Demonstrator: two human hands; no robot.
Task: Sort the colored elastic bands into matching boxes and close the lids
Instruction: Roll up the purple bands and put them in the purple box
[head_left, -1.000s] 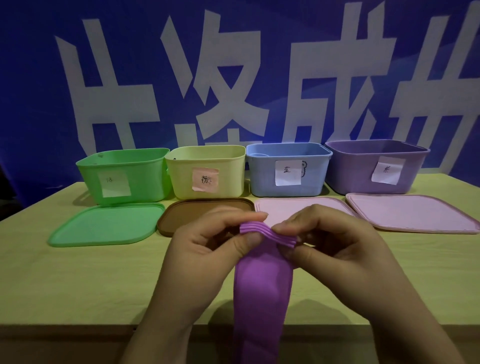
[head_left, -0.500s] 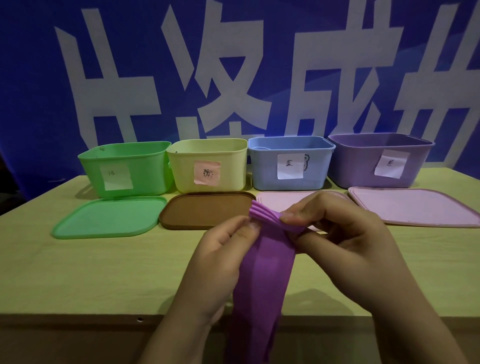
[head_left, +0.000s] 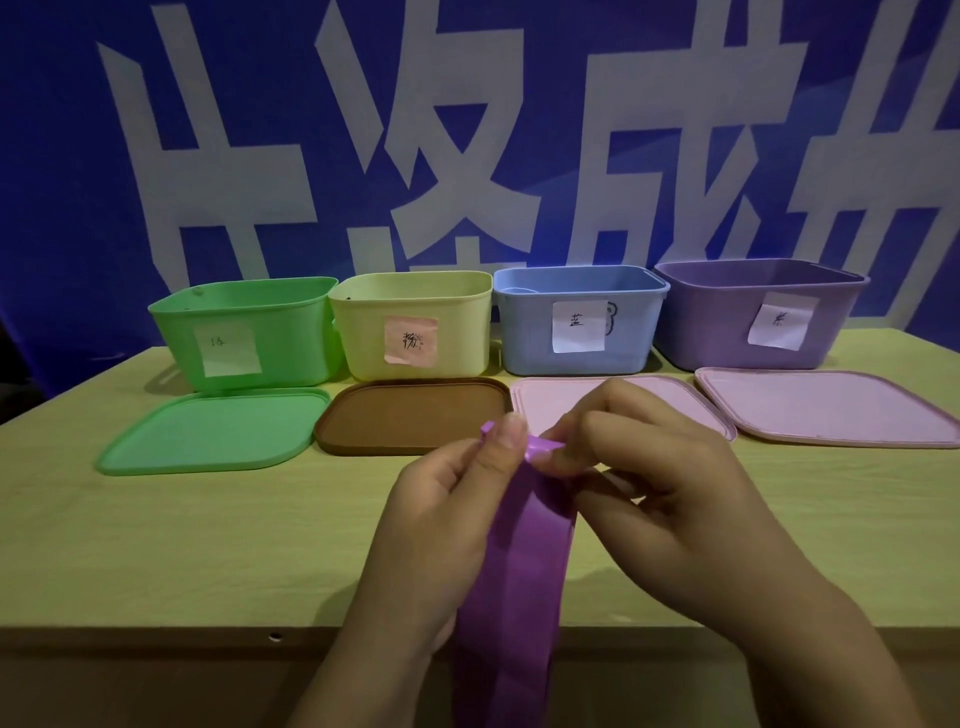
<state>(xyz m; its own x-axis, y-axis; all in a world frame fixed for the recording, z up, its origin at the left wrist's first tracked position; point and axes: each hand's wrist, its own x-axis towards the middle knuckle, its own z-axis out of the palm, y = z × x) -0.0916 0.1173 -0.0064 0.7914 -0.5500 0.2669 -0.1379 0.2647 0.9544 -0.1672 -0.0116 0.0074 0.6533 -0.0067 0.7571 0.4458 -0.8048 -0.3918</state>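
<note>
Both hands are raised at lower centre of the frame, above the near part of the pale wooden surface. The left hand pinches the gathered top end of the wide purple elastic band between thumb and fingers; the right hand pinches the same folded end from the other side. Both grips are closed on the band. The rest of the band hangs straight down and leaves the frame at the bottom edge. Judgement: the end is bunched so the long band can be folded small enough to drop into a box.

Along the back stand four open plastic boxes, each with a paper label facing the person: green box, yellow box, blue box, purple box at upper right. Each lid lies flat in front of its box: green lid, brown lid, a pink lid partly hidden by the hands, and a second pink lid. Judgement: lids are laid out this way to keep the openings clear and closing quick. No lid is fitted yet; the purple box is the likely destination.
</note>
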